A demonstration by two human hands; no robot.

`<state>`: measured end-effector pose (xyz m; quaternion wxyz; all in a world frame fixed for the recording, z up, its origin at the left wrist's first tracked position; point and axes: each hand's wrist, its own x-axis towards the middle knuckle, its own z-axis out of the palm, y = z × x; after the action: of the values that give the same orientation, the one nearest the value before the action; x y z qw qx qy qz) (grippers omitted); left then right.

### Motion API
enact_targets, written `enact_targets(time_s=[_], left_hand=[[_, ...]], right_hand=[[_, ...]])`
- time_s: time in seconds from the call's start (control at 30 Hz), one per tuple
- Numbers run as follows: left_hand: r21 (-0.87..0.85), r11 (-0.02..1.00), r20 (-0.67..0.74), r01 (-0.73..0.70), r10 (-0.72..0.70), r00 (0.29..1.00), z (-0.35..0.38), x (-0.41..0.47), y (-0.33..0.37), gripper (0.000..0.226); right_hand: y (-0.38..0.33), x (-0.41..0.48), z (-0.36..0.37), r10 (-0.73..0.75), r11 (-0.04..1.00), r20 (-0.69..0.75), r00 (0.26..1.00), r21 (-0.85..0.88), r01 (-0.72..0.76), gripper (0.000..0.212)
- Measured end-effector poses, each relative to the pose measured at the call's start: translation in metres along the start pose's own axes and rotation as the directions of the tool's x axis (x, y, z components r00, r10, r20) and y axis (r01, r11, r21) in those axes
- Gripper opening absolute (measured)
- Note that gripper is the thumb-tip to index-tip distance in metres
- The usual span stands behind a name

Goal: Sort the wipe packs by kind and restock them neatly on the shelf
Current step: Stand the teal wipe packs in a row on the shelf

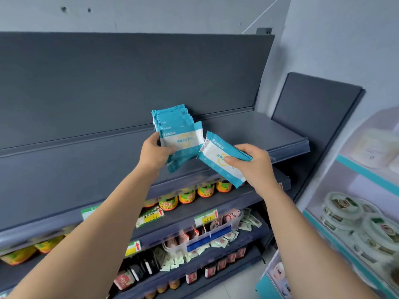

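Note:
My left hand point(155, 152) grips a fanned stack of several blue-and-white wipe packs point(178, 134), held upright in front of the dark grey top shelf point(248, 134). A single blue-and-white wipe pack point(218, 155) of the same look sits tilted in my right hand point(252, 164), thumb on its face and fingers behind it. That pack's upper corner almost touches the stack. Both hands hover above the shelf's front edge, and no pack lies on the shelf board.
Below, a shelf carries orange-lidded jars point(187, 196) with price tags point(206, 216). Lower shelves hold a clear bin of sachets point(200, 234) and dark bottles point(140, 268). A pale rack with round tubs point(354, 219) stands to the right. The grey back panel point(129, 78) rises behind.

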<state>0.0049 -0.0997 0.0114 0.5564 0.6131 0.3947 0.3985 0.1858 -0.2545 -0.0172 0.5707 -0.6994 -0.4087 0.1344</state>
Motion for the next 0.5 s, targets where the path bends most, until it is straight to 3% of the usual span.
enact_targets(time_s=[0.23, 0.33, 0.5], left_hand=[[0.180, 0.981, 0.039, 0.077, -0.085, 0.996, 0.002, 0.051, -0.014, 0.055], [0.208, 0.975, 0.077, 0.082, -0.100, 0.992, 0.008, 0.061, -0.017, 0.049], [0.205, 0.972, 0.099, 0.119, -0.141, 0.985, 0.015, 0.071, -0.016, 0.024]], right_hand=[[-0.013, 0.067, 0.003, 0.032, 0.999, 0.092, 0.995, -0.026, -0.030, 0.028], [-0.014, 0.086, 0.005, 0.073, 0.997, 0.284, 0.956, -0.005, -0.075, 0.027], [-0.013, 0.109, 0.026, 0.159, 0.970, 0.509, 0.846, -0.241, -0.037, 0.033]])
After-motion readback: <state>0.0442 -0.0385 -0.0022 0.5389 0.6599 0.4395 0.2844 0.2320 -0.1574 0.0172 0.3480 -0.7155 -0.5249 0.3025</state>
